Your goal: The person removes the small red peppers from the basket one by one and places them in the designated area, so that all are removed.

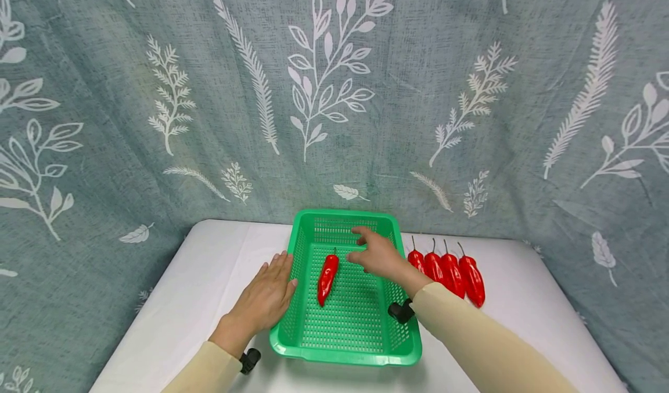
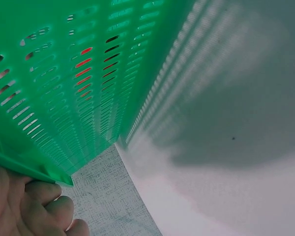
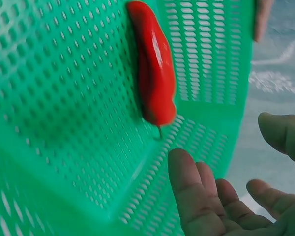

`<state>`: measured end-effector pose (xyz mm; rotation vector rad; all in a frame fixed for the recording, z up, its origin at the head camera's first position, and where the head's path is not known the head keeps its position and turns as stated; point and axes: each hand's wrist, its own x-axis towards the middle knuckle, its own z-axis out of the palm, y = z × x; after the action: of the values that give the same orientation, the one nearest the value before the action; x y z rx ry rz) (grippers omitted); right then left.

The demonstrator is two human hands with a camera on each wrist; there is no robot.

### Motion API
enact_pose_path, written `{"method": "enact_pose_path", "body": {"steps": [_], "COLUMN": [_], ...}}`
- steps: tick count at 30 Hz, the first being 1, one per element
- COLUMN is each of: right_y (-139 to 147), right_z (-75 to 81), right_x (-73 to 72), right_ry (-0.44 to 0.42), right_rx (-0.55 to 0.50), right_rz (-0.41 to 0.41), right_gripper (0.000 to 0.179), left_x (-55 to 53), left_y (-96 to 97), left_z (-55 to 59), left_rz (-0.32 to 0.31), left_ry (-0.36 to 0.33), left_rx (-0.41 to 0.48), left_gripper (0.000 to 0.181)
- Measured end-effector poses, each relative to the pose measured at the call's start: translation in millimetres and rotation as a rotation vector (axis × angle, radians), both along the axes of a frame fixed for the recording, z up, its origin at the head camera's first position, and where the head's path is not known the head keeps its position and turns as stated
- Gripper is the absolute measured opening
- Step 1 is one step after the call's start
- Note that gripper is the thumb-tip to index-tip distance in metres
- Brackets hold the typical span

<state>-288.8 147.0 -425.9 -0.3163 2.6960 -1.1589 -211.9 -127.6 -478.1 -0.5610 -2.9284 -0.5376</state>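
A green plastic basket (image 1: 345, 355) with slotted walls stands on the white table. One red chili pepper (image 1: 327, 278) lies inside it, left of the middle, stem toward the back; the right wrist view shows this pepper (image 3: 156, 66) on the perforated floor. My left hand (image 1: 268, 293) rests along the basket's left rim, fingers straight; in the left wrist view the hand (image 2: 34, 206) is at the rim's underside. Over the right part of the basket hovers my right hand (image 1: 380, 256), fingers spread and loosely bent, holding nothing. The pepper is to the left of that hand.
Several red chili peppers (image 1: 473, 280) lie in a row on the table to the right of the basket, partly hidden by the right forearm. A grey-green leaf-patterned cloth (image 1: 324, 178) hangs behind the white table (image 1: 209, 277) and at its sides.
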Motion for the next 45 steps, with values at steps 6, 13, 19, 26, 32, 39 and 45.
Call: {"method": "enact_pose_path", "body": {"steps": [6,13,19,26,32,39,45], "right_y": [-23,-38,-44,-49,-54,-58,-62], "right_z": [-19.7,-39.3,-53.0,-66.6,-74.3,-73.1,-71.3], "right_x": [-2.4,-3.8,-7.9,-12.7,-15.6,-16.6,-15.2], "right_ry": [-0.061,-0.032,-0.021,-0.004,0.001,-0.064,-0.077], "right_rx": [-0.02,0.029,0.044,0.058,0.078,0.022,-0.019], "right_rz": [-0.008,0.006,-0.004,-0.016,-0.01,0.02,0.054], "right_gripper": [0.079,0.083,0.084,0.082,0.086,0.085,0.079], "left_x": [-0.9,-0.8,-0.1,-0.5,-1.3,-1.5,-1.3], "left_y": [-1.8,-1.8,-1.9,-1.5,-1.9,-2.2,-2.8], "left_z": [-1.2,-1.3,-0.9,-0.6,-0.8,-1.5,-1.9], "left_rz": [0.0,0.001,0.004,0.004,0.006,-0.004,-0.005], "left_ry": [-0.003,-0.023,-0.036,-0.044,-0.029,-0.012,-0.006], "left_rx": [-0.004,-0.005,-0.005,-0.012,-0.013,-0.03,-0.036], "left_gripper": [0.063,0.063,0.063,0.063,0.063,0.063,0.063]}}
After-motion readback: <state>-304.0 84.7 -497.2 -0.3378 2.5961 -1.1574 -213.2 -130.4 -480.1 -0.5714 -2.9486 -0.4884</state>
